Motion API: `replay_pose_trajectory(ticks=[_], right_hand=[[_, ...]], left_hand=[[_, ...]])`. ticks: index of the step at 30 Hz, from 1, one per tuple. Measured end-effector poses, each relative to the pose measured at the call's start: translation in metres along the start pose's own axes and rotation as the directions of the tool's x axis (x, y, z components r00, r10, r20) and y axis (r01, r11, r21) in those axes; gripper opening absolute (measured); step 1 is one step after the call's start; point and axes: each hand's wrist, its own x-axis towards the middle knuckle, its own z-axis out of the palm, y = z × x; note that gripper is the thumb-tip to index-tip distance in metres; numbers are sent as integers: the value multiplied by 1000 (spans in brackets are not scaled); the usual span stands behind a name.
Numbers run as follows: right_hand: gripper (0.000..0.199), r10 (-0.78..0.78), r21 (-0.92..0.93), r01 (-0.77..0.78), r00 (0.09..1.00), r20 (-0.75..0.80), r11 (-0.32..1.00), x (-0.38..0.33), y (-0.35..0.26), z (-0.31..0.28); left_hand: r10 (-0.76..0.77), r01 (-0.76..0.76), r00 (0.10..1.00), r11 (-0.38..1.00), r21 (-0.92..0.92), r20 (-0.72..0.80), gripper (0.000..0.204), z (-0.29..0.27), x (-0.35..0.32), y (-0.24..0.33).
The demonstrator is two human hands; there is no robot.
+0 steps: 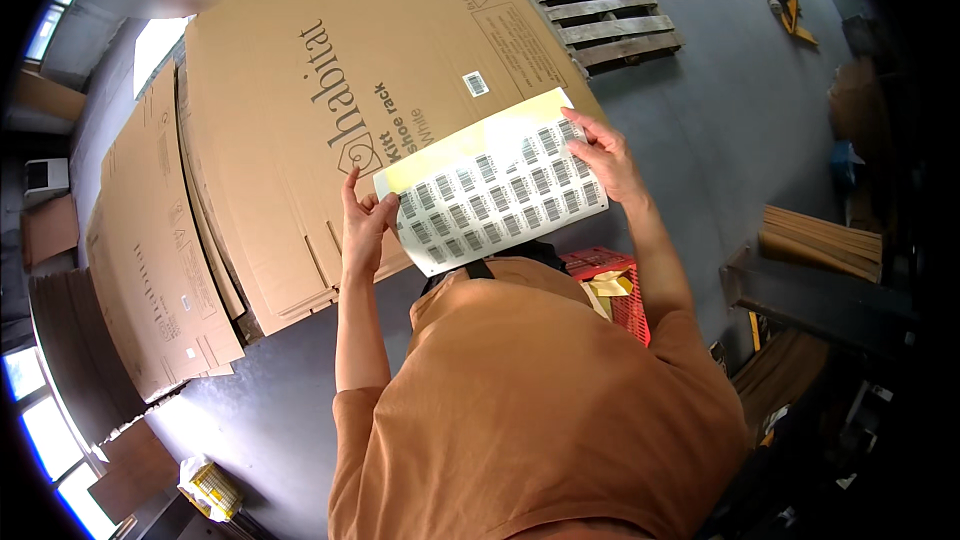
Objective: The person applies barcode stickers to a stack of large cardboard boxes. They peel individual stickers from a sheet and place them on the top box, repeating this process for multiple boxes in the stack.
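- Sticker sheet (495, 185), yellowish backing with rows of barcode labels, held up in front of the person's chest, over the near edge of the flat cardboard stack (330, 110).
- Left hand (362, 225) grips the sheet's near-left corner; thumb and fingers closed on the edge.
- Right hand (605, 160) at the sheet's far-right edge, fingertips pressed on a label there; whether it pinches the label or only touches, cannot tell.
- Cardboard stack: large printed flattened cartons, lying left of and beyond the sheet.
- Wooden pallet (595, 5) on the floor beyond the sheet.
- Red crate (612, 285) just below the sheet, beside the person's right arm.
- Yellow pallet jack (790, 5) far right of the pallet.
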Motion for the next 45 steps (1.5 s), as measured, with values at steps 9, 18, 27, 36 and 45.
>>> replay_pose_trajectory(ticks=[9, 18, 27, 36, 45], right_hand=[[55, 128, -208, -102, 985, 114, 973, -11, -28, -8], [21, 187, -631, -134, 982, 18, 764, -24, -17, -30], [37, -173, -951, 123, 982, 76, 283, -36, 6, 1], [11, -472, -821, 483, 825, 310, 306, -10, 6, 116], [16, -369, -836, 370, 903, 221, 405, -23, 5, 125]], left_hand=[[37, -99, 973, 959, 267, 229, 44, 18, -17, 18], [57, -123, 988, 860, 495, 146, 27, 20, 0, -1], [168, -194, 980, 914, 357, 103, 24, 70, 6, -15], [218, -267, 964, 755, 599, 154, 38, 90, -8, -11], [130, -141, 990, 836, 531, 57, 42, 86, -22, -28]])
